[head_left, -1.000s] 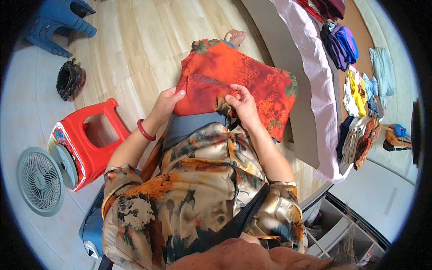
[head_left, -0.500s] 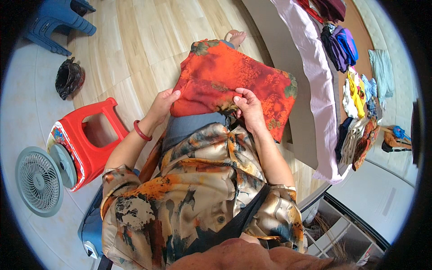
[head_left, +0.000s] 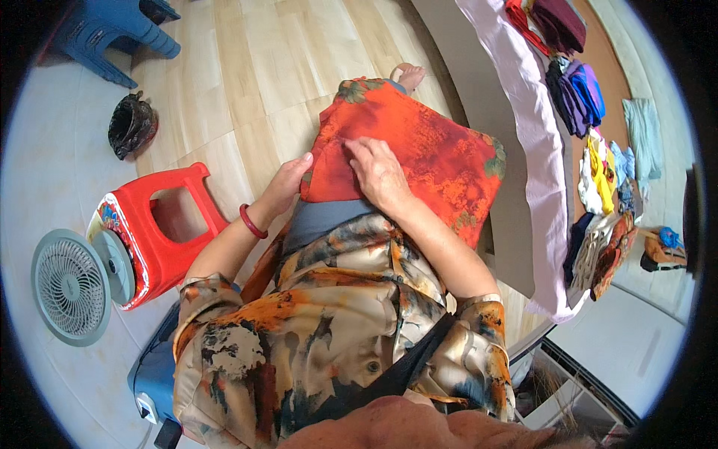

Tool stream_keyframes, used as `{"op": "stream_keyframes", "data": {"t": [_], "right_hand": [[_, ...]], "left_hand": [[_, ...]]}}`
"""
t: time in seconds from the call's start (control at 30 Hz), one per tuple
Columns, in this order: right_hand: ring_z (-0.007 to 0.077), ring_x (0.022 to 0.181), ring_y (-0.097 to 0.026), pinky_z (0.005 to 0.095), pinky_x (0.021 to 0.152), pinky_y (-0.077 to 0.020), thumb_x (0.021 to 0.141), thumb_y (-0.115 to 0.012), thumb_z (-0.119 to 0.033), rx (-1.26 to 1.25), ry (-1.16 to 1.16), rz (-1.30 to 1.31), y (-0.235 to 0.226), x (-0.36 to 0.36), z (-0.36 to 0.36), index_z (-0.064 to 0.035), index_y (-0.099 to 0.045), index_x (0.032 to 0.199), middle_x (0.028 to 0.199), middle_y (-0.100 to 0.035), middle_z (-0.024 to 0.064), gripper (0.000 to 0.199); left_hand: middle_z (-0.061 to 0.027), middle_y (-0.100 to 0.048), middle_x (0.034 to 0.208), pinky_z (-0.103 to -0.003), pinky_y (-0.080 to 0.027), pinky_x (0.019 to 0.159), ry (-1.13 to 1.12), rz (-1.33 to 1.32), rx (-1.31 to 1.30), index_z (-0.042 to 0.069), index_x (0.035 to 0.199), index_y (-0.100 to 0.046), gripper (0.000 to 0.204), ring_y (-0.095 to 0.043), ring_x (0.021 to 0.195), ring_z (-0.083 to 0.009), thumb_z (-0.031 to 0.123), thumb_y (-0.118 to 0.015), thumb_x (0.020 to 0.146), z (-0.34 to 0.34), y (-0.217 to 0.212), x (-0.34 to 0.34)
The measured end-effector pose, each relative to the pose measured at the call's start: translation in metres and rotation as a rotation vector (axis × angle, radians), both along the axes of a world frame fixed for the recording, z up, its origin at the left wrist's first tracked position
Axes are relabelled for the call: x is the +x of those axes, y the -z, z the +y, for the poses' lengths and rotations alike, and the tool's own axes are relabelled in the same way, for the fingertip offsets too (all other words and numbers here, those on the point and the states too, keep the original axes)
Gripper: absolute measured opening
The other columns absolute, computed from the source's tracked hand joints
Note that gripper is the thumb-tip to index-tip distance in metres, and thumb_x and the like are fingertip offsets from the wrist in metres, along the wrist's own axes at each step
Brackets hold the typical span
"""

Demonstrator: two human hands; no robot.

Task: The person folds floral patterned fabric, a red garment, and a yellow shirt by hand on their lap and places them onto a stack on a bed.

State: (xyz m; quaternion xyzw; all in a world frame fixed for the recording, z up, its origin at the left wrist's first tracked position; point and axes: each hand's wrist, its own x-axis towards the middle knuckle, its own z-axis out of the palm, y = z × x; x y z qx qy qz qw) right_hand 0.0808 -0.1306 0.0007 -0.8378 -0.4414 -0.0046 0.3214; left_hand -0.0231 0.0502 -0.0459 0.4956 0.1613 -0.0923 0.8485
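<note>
A folded red-orange patterned cloth (head_left: 419, 142) with dark green leaf motifs lies across my lap, over the blue-grey fabric (head_left: 329, 221) on my legs. At its left edge is my left hand (head_left: 288, 183), thumb along the border and the other fingers mostly hidden, seemingly gripping it. My right hand (head_left: 380, 176) rests palm down on the cloth's near left part, fingers loosely apart and slightly bent, holding nothing. A dark red bangle (head_left: 253, 222) circles my left wrist.
To the left stand a red plastic stool (head_left: 168, 224), a grey fan (head_left: 71, 288), a black bag (head_left: 132, 125) and blue stools (head_left: 112, 37). A bed edge with a pink sheet (head_left: 535, 150) runs along the right, bearing folded clothes (head_left: 576, 93) in several piles.
My right hand has let go of the bunched near edge, moved left and flattened onto the cloth. The cloth's near left part is smoother. The whole view has shifted slightly.
</note>
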Motion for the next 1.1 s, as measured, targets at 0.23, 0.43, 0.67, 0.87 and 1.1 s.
{"op": "stream_keyframes", "data": {"t": [0.23,0.43,0.67,0.87,1.1], "right_hand": [[0.0318,0.099,-0.054,0.0430,0.085,-0.0420,0.080,-0.064,-0.021,-0.283,-0.086,0.186,-0.001,0.027,0.031,-0.0030,-0.059,0.107,0.099,-0.060,0.0149,0.033],[0.0165,0.085,-0.057,0.0305,0.078,-0.0461,0.081,-0.061,-0.006,0.013,-0.128,0.815,-0.001,0.039,0.034,-0.0049,-0.061,0.098,0.085,-0.062,0.0040,0.017],[0.0071,0.081,-0.053,0.0227,0.074,-0.0453,0.081,-0.059,0.004,0.229,-0.020,1.050,0.013,0.044,0.036,-0.0034,-0.060,0.101,0.087,-0.058,-0.0021,0.021],[0.0185,0.089,-0.059,0.0301,0.079,-0.0474,0.083,-0.062,-0.006,0.144,-0.042,0.793,0.020,0.049,0.045,-0.0022,-0.056,0.110,0.091,-0.062,0.0079,0.028],[0.0342,0.104,-0.057,0.0402,0.088,-0.0442,0.090,-0.053,-0.039,-0.252,-0.394,0.684,-0.001,0.063,0.050,-0.0038,-0.048,0.125,0.108,-0.061,0.0200,0.049]], "left_hand": [[-0.0072,-0.058,0.116,-0.029,-0.044,0.091,0.099,-0.013,0.002,-0.001,0.119,-0.052,0.039,-0.056,0.103,-0.0132,0.029,-0.048,0.095,0.007,0.005,-0.006],[-0.0051,-0.058,0.115,-0.028,-0.044,0.092,0.115,-0.082,0.068,-0.002,0.120,-0.050,0.040,-0.054,0.103,-0.0112,0.011,-0.063,0.085,0.003,-0.012,-0.001],[-0.0059,-0.056,0.115,-0.029,-0.044,0.092,0.179,-0.129,0.087,-0.003,0.123,-0.045,0.049,-0.053,0.103,-0.0120,0.006,-0.067,0.080,-0.005,-0.016,-0.003],[-0.0058,-0.056,0.117,-0.029,-0.044,0.092,0.197,-0.145,0.129,-0.003,0.124,-0.044,0.050,-0.052,0.104,-0.0122,0.008,-0.067,0.082,-0.012,-0.008,-0.001],[-0.0047,-0.050,0.124,-0.032,-0.041,0.097,0.230,-0.152,0.068,0.002,0.134,-0.036,0.049,-0.050,0.111,-0.0128,0.005,-0.056,0.089,-0.013,0.001,-0.002]]}}
